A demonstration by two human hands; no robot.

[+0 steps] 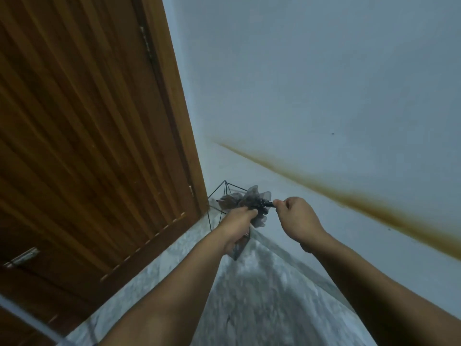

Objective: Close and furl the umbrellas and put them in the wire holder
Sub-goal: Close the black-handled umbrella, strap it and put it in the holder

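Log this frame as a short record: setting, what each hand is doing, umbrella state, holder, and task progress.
setting: corner between a wooden door and a pale wall, speckled floor
left hand: grips the bunched canopy of the umbrella
right hand: pinches the umbrella's black end
umbrella state: collapsed, fabric loose, not neatly furled
holder: black wire holder in the corner behind the umbrella
progress: umbrella not yet in the holder

The umbrella (252, 203) largely hides the wire holder (219, 196), and its own shape is perhaps too blurred to read.
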